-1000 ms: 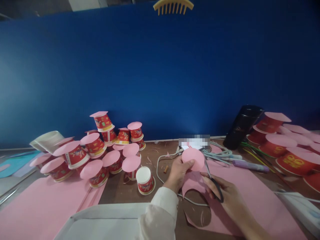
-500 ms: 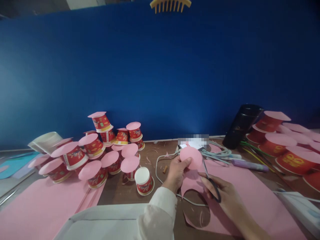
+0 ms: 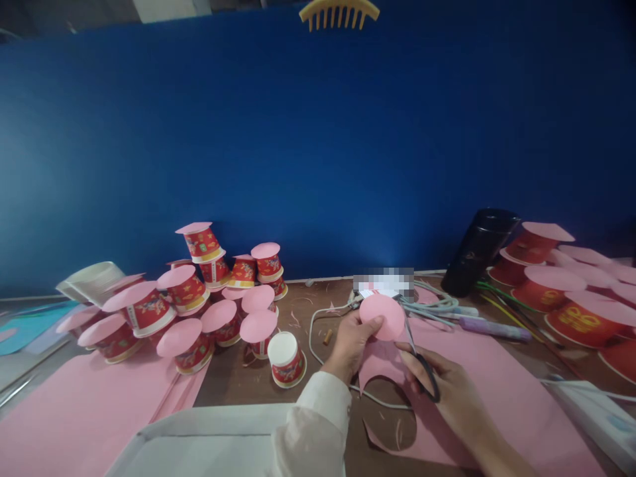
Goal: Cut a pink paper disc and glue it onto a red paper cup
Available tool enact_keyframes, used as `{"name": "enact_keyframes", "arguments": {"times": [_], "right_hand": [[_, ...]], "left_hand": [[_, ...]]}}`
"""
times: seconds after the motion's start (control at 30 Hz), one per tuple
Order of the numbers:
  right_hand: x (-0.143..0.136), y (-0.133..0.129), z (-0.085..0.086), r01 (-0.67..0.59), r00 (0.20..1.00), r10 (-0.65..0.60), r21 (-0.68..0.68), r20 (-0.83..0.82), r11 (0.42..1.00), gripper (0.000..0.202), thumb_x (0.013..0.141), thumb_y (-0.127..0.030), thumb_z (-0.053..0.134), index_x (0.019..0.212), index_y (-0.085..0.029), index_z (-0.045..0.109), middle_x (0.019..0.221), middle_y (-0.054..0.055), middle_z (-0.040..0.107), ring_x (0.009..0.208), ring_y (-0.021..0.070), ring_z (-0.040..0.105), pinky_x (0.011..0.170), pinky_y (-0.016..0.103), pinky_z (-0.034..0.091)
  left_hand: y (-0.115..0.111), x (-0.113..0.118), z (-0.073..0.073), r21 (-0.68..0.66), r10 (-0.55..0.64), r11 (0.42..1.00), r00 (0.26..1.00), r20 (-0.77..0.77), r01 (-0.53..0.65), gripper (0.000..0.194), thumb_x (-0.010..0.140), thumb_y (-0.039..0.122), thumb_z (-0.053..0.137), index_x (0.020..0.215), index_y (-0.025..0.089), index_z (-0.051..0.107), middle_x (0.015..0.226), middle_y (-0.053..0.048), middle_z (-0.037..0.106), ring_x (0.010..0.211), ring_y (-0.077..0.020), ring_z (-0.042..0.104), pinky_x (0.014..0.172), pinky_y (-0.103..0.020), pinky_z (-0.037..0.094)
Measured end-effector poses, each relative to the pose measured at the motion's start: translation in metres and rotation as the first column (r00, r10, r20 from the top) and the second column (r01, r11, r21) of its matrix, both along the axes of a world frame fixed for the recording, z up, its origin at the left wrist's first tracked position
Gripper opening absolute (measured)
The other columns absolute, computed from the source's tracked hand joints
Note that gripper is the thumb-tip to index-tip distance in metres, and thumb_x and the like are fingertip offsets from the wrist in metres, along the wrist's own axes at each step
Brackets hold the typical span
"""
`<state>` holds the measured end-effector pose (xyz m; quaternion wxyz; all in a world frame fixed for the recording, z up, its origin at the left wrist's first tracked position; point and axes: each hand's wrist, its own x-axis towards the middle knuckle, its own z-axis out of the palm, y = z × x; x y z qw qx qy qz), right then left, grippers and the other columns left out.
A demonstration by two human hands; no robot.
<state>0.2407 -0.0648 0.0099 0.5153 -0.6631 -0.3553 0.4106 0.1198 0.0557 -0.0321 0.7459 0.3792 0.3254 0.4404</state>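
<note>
On the left of the counter [image 3: 278, 404], pink-lidded red paper cups [image 3: 199, 311] lie heaped, one open cup [image 3: 287, 358] nearest. Just right of it, the left hand [image 3: 352, 344] has its fingers pinching a pink paper disc [image 3: 382, 317], held up near the middle. Against the disc's right edge run the scissors [image 3: 416, 354], long axis pointing far and slightly left, handles gripped by the right hand [image 3: 450, 392] over a pink sheet [image 3: 501, 397].
</note>
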Motion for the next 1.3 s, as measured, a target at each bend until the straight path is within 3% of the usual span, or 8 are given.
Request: {"name": "enact_keyframes", "arguments": {"times": [0.17, 0.47, 0.73, 0.93, 1.13, 1.3], "right_hand": [[0.002, -0.001, -0.001, -0.023, 0.997, 0.021, 0.021, 0.079, 1.0, 0.057, 0.064, -0.065, 0.077, 0.093, -0.016, 0.083, 0.055, -0.001, 0.059, 0.058, 0.0193, 0.057, 0.06, 0.031, 0.051], [0.005, -0.002, -0.007, -0.05, 0.995, 0.048, 0.025, 0.084, 0.998, 0.055, 0.069, -0.064, 0.076, 0.096, -0.016, 0.083, 0.056, 0.0, 0.061, 0.059, 0.0193, 0.056, 0.059, 0.03, 0.049], [0.006, -0.001, -0.011, -0.044, 0.993, 0.042, 0.018, 0.114, 0.999, 0.064, 0.069, -0.063, 0.075, 0.106, -0.011, 0.083, 0.055, 0.0, 0.06, 0.056, 0.0182, 0.055, 0.058, 0.03, 0.049], [0.007, -0.002, -0.011, -0.061, 0.99, 0.057, 0.029, 0.129, 0.998, 0.052, 0.072, -0.06, 0.077, 0.097, -0.015, 0.085, 0.058, 0.001, 0.065, 0.057, 0.0193, 0.059, 0.06, 0.031, 0.052], [0.006, -0.002, -0.009, -0.065, 0.996, 0.063, 0.022, 0.068, 0.998, 0.045, 0.071, -0.053, 0.08, 0.099, -0.017, 0.085, 0.067, 0.003, 0.071, 0.062, 0.0198, 0.062, 0.06, 0.03, 0.053], [0.003, -0.003, -0.008, -0.044, 0.999, 0.043, 0.024, 0.016, 0.999, 0.054, 0.073, -0.056, 0.079, 0.106, -0.014, 0.083, 0.06, 0.001, 0.065, 0.058, 0.0177, 0.057, 0.058, 0.03, 0.049]], "left_hand": [[0.001, 0.002, 0.001, -0.018, 0.03, 0.999, 1.0, -0.005, -0.03, 0.063, 0.044, 0.055, 0.098, 0.082, 0.01, 0.075, 0.068, -0.004, 0.065, 0.057, -0.0099, 0.048, 0.059, -0.027, 0.038], [0.002, 0.002, 0.0, -0.035, 0.046, 0.998, 0.999, 0.019, -0.046, 0.064, 0.042, 0.054, 0.1, 0.081, 0.01, 0.074, 0.066, -0.003, 0.064, 0.056, -0.009, 0.047, 0.058, -0.026, 0.037], [-0.001, 0.002, 0.007, -0.074, 0.049, 0.996, 0.992, 0.112, -0.041, 0.065, 0.043, 0.049, 0.101, 0.088, 0.011, 0.075, 0.072, -0.004, 0.067, 0.071, -0.0166, 0.061, 0.074, -0.03, 0.05], [-0.004, 0.003, 0.013, -0.103, 0.051, 0.994, 0.985, 0.167, -0.034, 0.064, 0.041, 0.046, 0.102, 0.086, 0.01, 0.075, 0.081, -0.009, 0.073, 0.069, -0.0163, 0.062, 0.075, -0.032, 0.052], [-0.002, 0.002, 0.007, -0.081, 0.027, 0.997, 0.993, 0.116, -0.018, 0.062, 0.045, 0.047, 0.101, 0.088, 0.009, 0.077, 0.079, -0.009, 0.073, 0.071, -0.0172, 0.064, 0.074, -0.032, 0.053], [-0.001, 0.0, 0.004, -0.038, -0.016, 0.999, 0.998, 0.06, 0.018, 0.061, 0.048, 0.048, 0.1, 0.089, 0.009, 0.078, 0.08, -0.01, 0.074, 0.071, -0.0174, 0.063, 0.075, -0.033, 0.052]]}}
